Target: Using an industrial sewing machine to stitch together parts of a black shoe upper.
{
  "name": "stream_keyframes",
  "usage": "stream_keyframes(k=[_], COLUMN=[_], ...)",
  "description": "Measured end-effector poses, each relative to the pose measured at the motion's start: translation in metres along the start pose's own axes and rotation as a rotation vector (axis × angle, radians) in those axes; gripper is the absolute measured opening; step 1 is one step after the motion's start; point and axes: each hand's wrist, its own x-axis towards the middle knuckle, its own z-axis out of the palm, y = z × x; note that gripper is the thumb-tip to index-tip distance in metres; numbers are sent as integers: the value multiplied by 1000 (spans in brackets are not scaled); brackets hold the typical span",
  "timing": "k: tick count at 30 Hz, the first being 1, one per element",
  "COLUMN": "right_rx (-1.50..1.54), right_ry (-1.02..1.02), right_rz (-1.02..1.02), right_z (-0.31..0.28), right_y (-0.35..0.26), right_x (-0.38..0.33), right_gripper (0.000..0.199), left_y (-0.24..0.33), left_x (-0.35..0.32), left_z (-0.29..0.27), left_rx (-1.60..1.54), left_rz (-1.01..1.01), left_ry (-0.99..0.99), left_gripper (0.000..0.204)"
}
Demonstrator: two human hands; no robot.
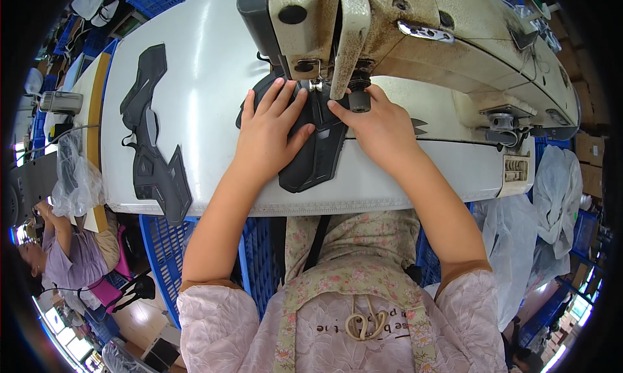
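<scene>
A black padded, angular piece (318, 155) lies on the white sewing table, its far part under the head of a sewing machine (415, 64). My left hand (267, 134) rests flat on the piece's left side, open, fingers spread and pointing away from me. On the other side, my right hand (384, 127) is open, its thumb stretched onto the piece beside the needle area. Its other fingers are partly hidden behind the machine's dark round knob (359, 100). Two pointed metal blades (418, 125), apparently of scissors, show beside my right wrist.
Another black shaped piece (162, 178) lies on the table (214, 172) to the left, overhanging its front edge. Blue plastic crates (162, 256) stand below. Clear plastic bags (513, 243) hang at the right. A seated co-worker (74, 253) is at the far left.
</scene>
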Motion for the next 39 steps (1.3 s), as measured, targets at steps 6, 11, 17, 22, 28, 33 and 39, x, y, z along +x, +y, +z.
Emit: stream_keyframes(k=[6,11,17,22,28,33,39], right_rx=[-11,-16,-10,-40,-85,-10,23], right_ry=[34,35,29,17,-94,36,-31], right_rz=[-17,-6,19,62,108,140,216], right_z=[6,4,2,4,9,16,12], right_y=[1,0,-1,-2,4,6,8], right_x=[1,1,4,9,19,24,31], right_gripper=[23,22,18,12,9,11,10], left_y=[-6,-7,-13,-19,-26,-33,-36], left_x=[1,5,12,19,31,42,51], left_z=[0,-1,-2,1,3,0,-1], left_rx=[2,0,30,36,-58,-65,-82], left_rz=[5,35,56,55,94,74,55], left_ry=[9,18,11,-11,100,-8,-1], left_gripper=[56,56,53,50,29,31,24])
